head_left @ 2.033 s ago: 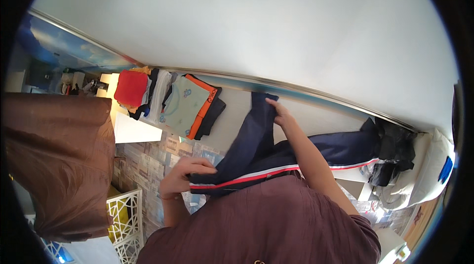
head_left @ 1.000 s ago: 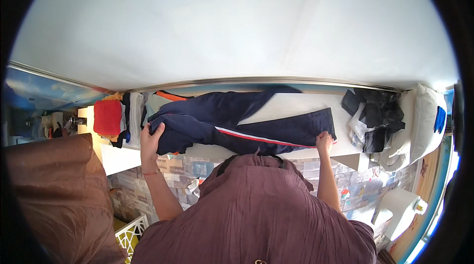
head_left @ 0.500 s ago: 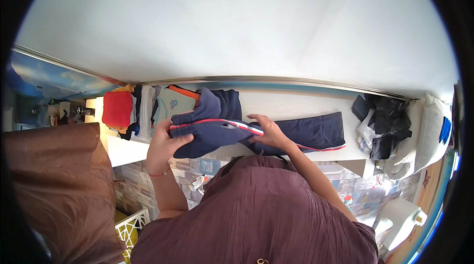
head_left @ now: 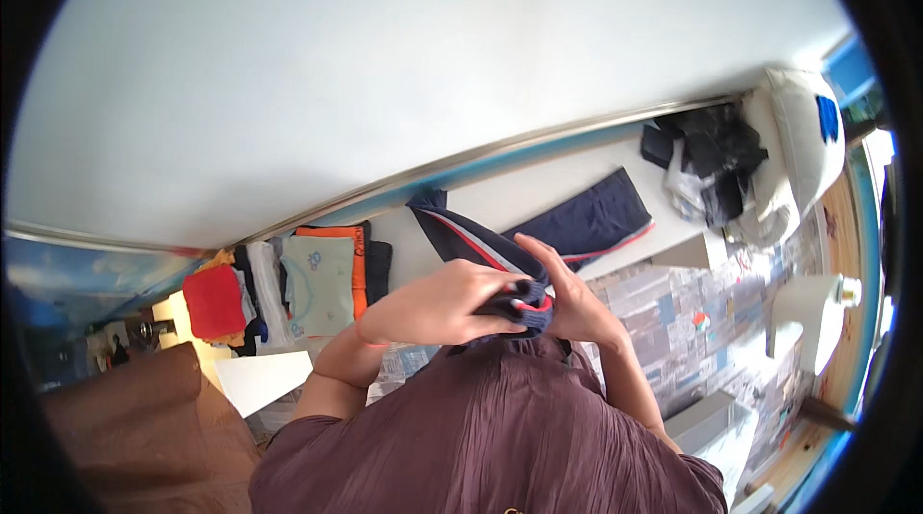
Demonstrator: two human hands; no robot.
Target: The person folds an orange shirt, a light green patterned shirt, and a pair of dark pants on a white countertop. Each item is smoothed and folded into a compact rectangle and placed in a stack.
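A pair of navy track pants with a red and white side stripe is held up close to my body. My left hand is closed around the bunched waistband from the left. On the other side of the bundle, my right hand grips the cloth with its thumb side toward my left hand. One leg runs up and left to the back edge of a white narrow surface, and the other lies along it to the right. Part of the gathered cloth is hidden behind my fingers.
To the left lie a pale green folded shirt, an orange garment, white clothes and a red folded cloth. Black clothing is heaped at the right, beside a white pillow. A brown cover hangs lower left.
My hands have come together near my chest, bunching the waistband, which was stretched sideways before. One pant leg now crosses toward the wall. The whole view has turned and shifted.
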